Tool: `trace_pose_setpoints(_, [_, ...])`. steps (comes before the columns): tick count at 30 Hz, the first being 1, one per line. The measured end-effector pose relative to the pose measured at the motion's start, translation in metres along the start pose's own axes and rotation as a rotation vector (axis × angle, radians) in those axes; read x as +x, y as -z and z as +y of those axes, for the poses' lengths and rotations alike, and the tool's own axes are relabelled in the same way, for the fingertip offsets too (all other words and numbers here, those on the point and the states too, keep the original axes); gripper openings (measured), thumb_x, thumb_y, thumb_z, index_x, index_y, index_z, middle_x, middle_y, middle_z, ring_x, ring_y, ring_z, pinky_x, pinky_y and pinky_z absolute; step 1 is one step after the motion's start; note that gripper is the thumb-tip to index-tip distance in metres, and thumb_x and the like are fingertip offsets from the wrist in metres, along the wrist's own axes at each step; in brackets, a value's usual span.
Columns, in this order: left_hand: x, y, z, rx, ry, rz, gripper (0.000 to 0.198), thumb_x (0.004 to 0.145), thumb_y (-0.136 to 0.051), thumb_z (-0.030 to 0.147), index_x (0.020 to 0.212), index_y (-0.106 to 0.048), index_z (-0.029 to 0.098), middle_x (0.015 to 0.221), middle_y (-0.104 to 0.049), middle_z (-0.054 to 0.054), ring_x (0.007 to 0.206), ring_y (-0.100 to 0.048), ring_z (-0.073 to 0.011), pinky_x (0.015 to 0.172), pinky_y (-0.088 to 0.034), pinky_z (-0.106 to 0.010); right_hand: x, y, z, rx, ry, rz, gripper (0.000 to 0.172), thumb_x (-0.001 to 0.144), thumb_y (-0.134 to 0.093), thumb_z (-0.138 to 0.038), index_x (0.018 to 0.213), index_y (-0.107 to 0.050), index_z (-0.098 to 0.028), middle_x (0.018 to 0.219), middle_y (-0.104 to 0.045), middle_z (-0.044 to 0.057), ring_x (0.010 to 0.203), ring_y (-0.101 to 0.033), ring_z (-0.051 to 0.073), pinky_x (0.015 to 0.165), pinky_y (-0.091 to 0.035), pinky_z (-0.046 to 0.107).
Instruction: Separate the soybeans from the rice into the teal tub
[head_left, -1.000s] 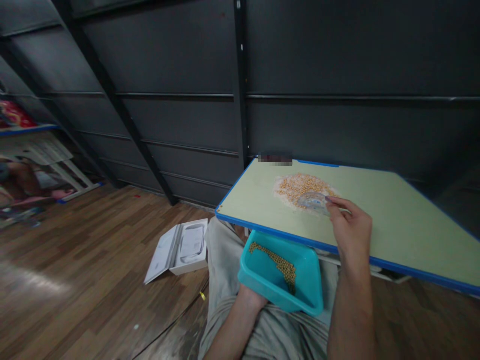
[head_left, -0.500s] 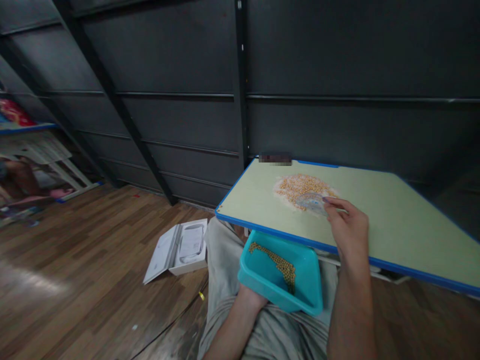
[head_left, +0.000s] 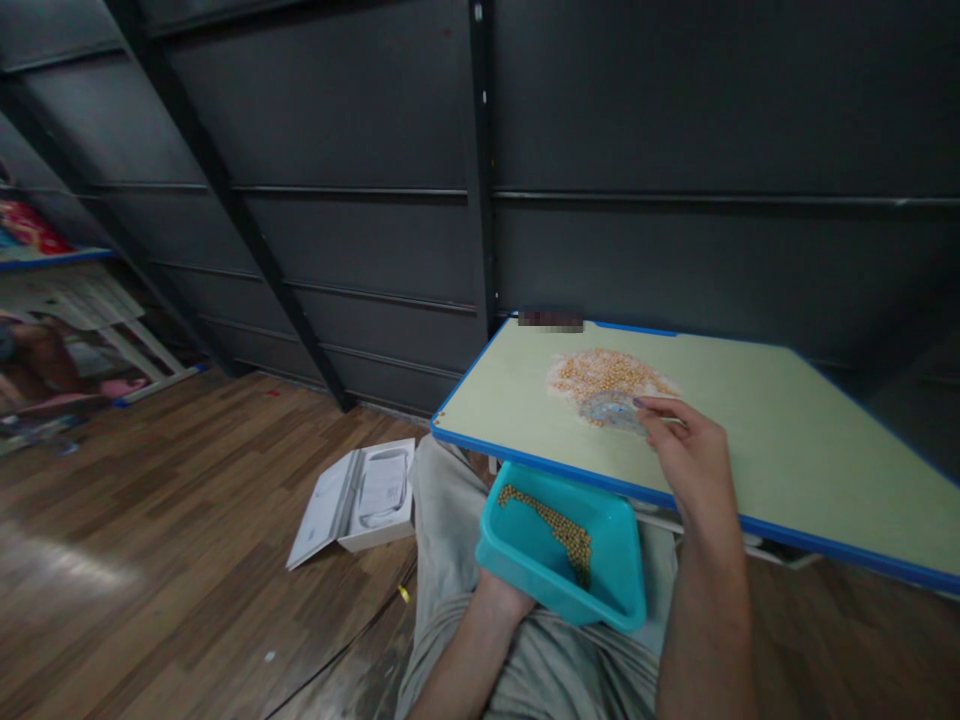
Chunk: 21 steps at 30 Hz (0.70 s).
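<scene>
A clear, curved piece of plastic (head_left: 609,411), perhaps a lid or disc, is pinched at its right edge by my right hand (head_left: 694,445). It rests at the near side of a spread pile of yellow beans mixed with pale grains (head_left: 600,372) on the tabletop. A turquoise plastic basin (head_left: 525,575) sits tilted over my lap, under the table's front edge. Small round yellow-brown beans (head_left: 559,525) lie in a band across its bottom. My left hand (head_left: 504,592) supports the basin from underneath on the left, its fingers hidden by the wall.
The pale green table (head_left: 795,450) has a blue rim and stands against a dark panelled wall (head_left: 360,240). An open white box (head_left: 382,490) lies on the wooden floor near a black cable (head_left: 341,650). Another person's legs (head_left: 45,355) show at the far left.
My right hand and the clear plastic piece have moved slightly left and nearer along the pile's front edge. The basin and my left hand have stayed in place.
</scene>
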<state>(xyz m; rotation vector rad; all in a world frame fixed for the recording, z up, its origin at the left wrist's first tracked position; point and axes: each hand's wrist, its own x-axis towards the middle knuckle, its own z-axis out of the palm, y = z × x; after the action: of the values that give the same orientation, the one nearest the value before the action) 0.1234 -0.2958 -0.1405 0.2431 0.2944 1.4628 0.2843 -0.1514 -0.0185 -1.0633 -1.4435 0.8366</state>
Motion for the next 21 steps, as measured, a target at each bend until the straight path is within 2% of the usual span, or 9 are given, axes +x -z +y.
trace_pose_setpoints(3, [0.001, -0.003, 0.000, -0.001, -0.006, 0.083, 0.042, 0.080, -0.067, 0.058, 0.111, -0.078, 0.031, 0.111, -0.079, -0.003, 0.123, -0.064, -0.0313, 0.119, -0.036, -0.046, -0.001, 0.000, -0.002, 0.007, -0.004, -0.012, 0.030, 0.078, -0.072, -0.038, 0.098, -0.077, -0.016, 0.096, -0.077, 0.010, 0.065, -0.059, 0.017, 0.060, -0.045, 0.031])
trace_pose_setpoints(5, [0.001, -0.006, 0.000, -0.005, 0.001, 0.111, 0.041, 0.083, -0.063, 0.056, 0.112, -0.078, 0.030, 0.116, -0.078, -0.004, 0.127, -0.061, -0.0315, 0.121, -0.034, -0.047, -0.001, 0.000, -0.002, 0.008, 0.002, -0.015, 0.029, 0.078, -0.072, -0.038, 0.097, -0.077, -0.016, 0.096, -0.077, 0.010, 0.066, -0.060, 0.017, 0.061, -0.046, 0.032])
trace_pose_setpoints(9, [0.000, -0.009, 0.001, -0.014, 0.024, 0.141, 0.051, 0.097, -0.038, 0.053, 0.110, -0.079, 0.027, 0.117, -0.077, -0.006, 0.129, -0.060, -0.0299, 0.122, -0.031, -0.049, -0.001, 0.000, 0.000, -0.006, 0.009, -0.037, 0.027, 0.079, -0.071, -0.038, 0.095, -0.076, -0.017, 0.101, -0.077, 0.010, 0.065, -0.060, 0.017, 0.060, -0.046, 0.032])
trace_pose_setpoints(12, [0.001, -0.010, 0.001, -0.022, 0.020, 0.179, 0.059, 0.100, -0.026, 0.052, 0.109, -0.079, 0.027, 0.114, -0.078, -0.007, 0.128, -0.061, -0.0294, 0.122, -0.031, -0.050, -0.001, 0.000, 0.001, -0.018, 0.002, -0.057, 0.027, 0.080, -0.070, -0.039, 0.096, -0.076, -0.018, 0.104, -0.076, 0.011, 0.068, -0.063, 0.018, 0.059, -0.046, 0.031])
trace_pose_setpoints(17, [0.003, -0.012, -0.001, -0.025, -0.002, 0.233, 0.056, 0.099, -0.031, 0.052, 0.107, -0.080, 0.026, 0.112, -0.079, -0.009, 0.126, -0.062, -0.0306, 0.121, -0.032, -0.051, 0.000, 0.000, 0.000, -0.047, 0.010, -0.066, 0.027, 0.080, -0.070, -0.039, 0.094, -0.076, -0.017, 0.102, -0.077, 0.011, 0.072, -0.066, 0.021, 0.059, -0.048, 0.032])
trace_pose_setpoints(21, [0.003, -0.014, 0.001, -0.016, -0.005, 0.247, 0.059, 0.097, -0.032, 0.056, 0.096, -0.082, 0.025, 0.111, -0.079, -0.009, 0.124, -0.063, -0.0312, 0.120, -0.035, -0.050, 0.000, 0.000, 0.001, -0.043, 0.025, -0.071, 0.027, 0.080, -0.071, -0.040, 0.092, -0.076, -0.017, 0.097, -0.077, 0.011, 0.071, -0.066, 0.021, 0.059, -0.050, 0.032])
